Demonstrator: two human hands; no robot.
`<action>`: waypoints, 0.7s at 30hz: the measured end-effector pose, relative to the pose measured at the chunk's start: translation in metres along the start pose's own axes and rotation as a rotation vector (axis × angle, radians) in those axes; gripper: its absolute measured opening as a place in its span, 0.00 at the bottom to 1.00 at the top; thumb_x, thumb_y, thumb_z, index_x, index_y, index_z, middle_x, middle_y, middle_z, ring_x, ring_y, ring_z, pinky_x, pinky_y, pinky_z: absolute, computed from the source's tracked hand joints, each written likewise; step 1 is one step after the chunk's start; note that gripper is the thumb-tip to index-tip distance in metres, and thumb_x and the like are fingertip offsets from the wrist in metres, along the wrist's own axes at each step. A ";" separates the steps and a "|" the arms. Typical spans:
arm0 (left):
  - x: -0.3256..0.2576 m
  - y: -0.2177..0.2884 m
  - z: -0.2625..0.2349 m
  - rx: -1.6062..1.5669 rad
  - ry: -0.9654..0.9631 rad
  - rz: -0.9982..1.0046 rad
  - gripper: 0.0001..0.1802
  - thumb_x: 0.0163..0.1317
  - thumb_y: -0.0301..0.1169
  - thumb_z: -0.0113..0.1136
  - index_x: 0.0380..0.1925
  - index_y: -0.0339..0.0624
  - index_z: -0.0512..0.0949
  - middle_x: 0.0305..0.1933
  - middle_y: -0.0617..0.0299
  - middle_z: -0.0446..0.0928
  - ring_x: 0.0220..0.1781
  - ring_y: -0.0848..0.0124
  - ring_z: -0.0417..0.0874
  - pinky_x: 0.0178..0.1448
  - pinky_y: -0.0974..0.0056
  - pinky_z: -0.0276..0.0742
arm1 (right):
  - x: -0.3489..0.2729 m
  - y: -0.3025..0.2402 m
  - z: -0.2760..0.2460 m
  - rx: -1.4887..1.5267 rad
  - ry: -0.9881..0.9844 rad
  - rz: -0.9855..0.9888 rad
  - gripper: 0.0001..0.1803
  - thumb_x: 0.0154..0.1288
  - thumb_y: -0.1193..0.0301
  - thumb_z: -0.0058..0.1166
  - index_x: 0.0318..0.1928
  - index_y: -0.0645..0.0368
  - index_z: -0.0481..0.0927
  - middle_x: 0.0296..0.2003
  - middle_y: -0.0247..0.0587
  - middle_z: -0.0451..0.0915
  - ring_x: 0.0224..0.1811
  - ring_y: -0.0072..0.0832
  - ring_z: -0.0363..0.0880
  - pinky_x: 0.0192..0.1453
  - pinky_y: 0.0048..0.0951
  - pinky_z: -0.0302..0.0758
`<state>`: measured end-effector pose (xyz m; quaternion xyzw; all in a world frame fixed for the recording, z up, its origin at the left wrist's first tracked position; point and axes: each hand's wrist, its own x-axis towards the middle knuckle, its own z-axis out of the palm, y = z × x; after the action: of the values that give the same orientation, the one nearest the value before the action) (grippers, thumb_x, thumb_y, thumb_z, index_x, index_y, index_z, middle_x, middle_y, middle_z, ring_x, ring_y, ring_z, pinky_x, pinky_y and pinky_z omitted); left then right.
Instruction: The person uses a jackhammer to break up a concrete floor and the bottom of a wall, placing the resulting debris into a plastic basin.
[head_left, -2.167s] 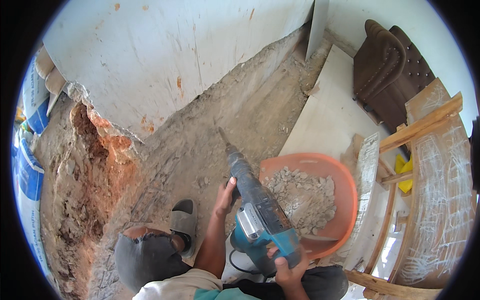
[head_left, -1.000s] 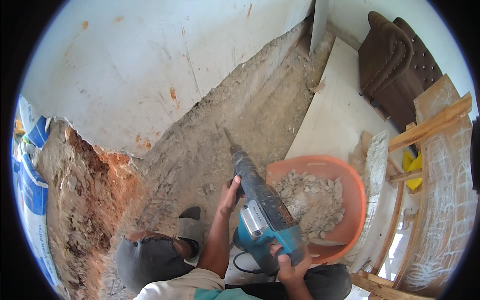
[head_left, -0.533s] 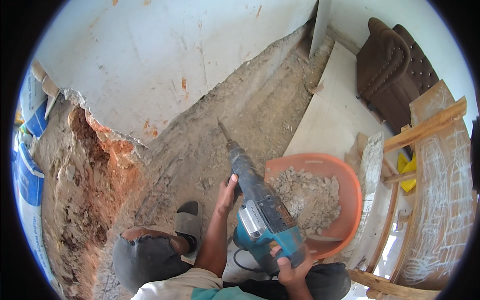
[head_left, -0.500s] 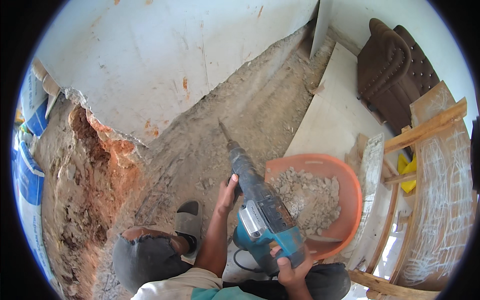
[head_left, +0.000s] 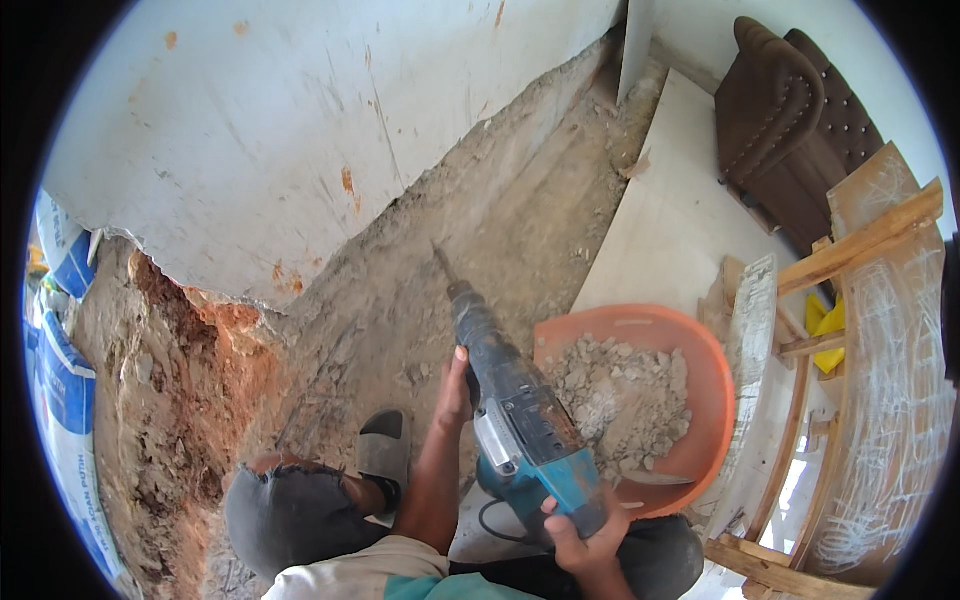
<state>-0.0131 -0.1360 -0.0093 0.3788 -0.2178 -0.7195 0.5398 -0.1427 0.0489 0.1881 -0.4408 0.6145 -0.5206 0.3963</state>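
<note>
A teal and black demolition hammer [head_left: 520, 420] with a pointed chisel bit [head_left: 445, 266] lies across my lap area, angled up and to the left. My left hand [head_left: 457, 388] is closed at the side of its front barrel; the part it grips is mostly hidden behind the tool. At the back end, my right hand [head_left: 588, 538] wraps round the rear handle. The bit's tip is at the dusty, chipped ground [head_left: 520, 230] near the foot of the white wall; whether it touches cannot be told.
An orange tub [head_left: 715, 400] of rubble stands right of the hammer. Beyond are a wooden frame [head_left: 860, 245] with wrapped board, a white panel [head_left: 660, 220] and a brown tufted sofa [head_left: 770, 130]. Broken red masonry [head_left: 235, 340] and blue-white bags [head_left: 70, 400] lie left. My sandalled foot [head_left: 383, 445] is close by.
The view has shifted slightly, with the wall's lower edge and the bags sitting differently in the picture. Both hands keep their hold on the hammer, which has barely moved.
</note>
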 end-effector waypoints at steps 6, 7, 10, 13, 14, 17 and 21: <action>0.001 -0.001 0.003 0.067 0.001 0.016 0.41 0.64 0.61 0.53 0.52 0.26 0.73 0.47 0.53 0.79 0.45 0.65 0.81 0.52 0.62 0.76 | 0.008 0.005 -0.007 0.085 0.034 0.020 0.26 0.53 0.58 0.72 0.40 0.68 0.77 0.29 0.38 0.82 0.31 0.21 0.80 0.37 0.24 0.77; 0.003 0.002 0.005 0.096 0.007 0.013 0.41 0.64 0.61 0.52 0.52 0.26 0.73 0.47 0.53 0.79 0.45 0.66 0.81 0.51 0.62 0.76 | 0.010 0.005 -0.003 0.144 0.049 0.043 0.26 0.53 0.59 0.72 0.40 0.68 0.77 0.29 0.38 0.82 0.31 0.21 0.80 0.37 0.24 0.77; 0.007 0.008 0.009 0.100 0.001 0.027 0.42 0.63 0.63 0.53 0.51 0.26 0.74 0.46 0.53 0.79 0.44 0.67 0.81 0.49 0.63 0.76 | 0.013 -0.006 0.001 0.047 0.023 0.022 0.23 0.57 0.60 0.67 0.40 0.68 0.75 0.30 0.40 0.81 0.31 0.24 0.79 0.38 0.25 0.76; 0.008 0.004 0.003 0.087 0.048 0.016 0.43 0.62 0.64 0.53 0.51 0.26 0.74 0.43 0.54 0.80 0.40 0.69 0.81 0.45 0.66 0.75 | 0.015 -0.013 0.003 -0.014 -0.017 0.005 0.23 0.59 0.59 0.65 0.40 0.69 0.75 0.29 0.41 0.80 0.31 0.25 0.79 0.37 0.26 0.75; 0.006 0.010 0.010 0.130 0.062 0.009 0.45 0.60 0.66 0.54 0.50 0.26 0.74 0.38 0.57 0.79 0.34 0.70 0.78 0.38 0.67 0.73 | 0.020 -0.017 0.000 -0.035 -0.023 -0.012 0.24 0.59 0.58 0.65 0.40 0.69 0.75 0.29 0.41 0.80 0.30 0.25 0.79 0.37 0.26 0.75; 0.005 0.018 0.024 0.132 0.075 0.003 0.45 0.59 0.68 0.53 0.44 0.27 0.76 0.32 0.60 0.77 0.28 0.72 0.75 0.31 0.67 0.68 | 0.031 -0.028 0.000 0.081 0.009 0.061 0.26 0.55 0.58 0.71 0.40 0.68 0.76 0.29 0.37 0.82 0.32 0.20 0.80 0.37 0.23 0.77; 0.014 0.014 0.026 0.153 0.119 -0.018 0.42 0.58 0.69 0.52 0.32 0.31 0.77 0.26 0.59 0.74 0.25 0.72 0.72 0.29 0.66 0.66 | 0.046 -0.042 -0.005 0.021 -0.027 0.031 0.25 0.56 0.58 0.70 0.39 0.67 0.76 0.29 0.38 0.81 0.31 0.21 0.79 0.37 0.24 0.76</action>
<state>-0.0266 -0.1564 0.0128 0.4627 -0.2364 -0.6819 0.5148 -0.1555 0.0033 0.2289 -0.4340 0.6106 -0.5147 0.4171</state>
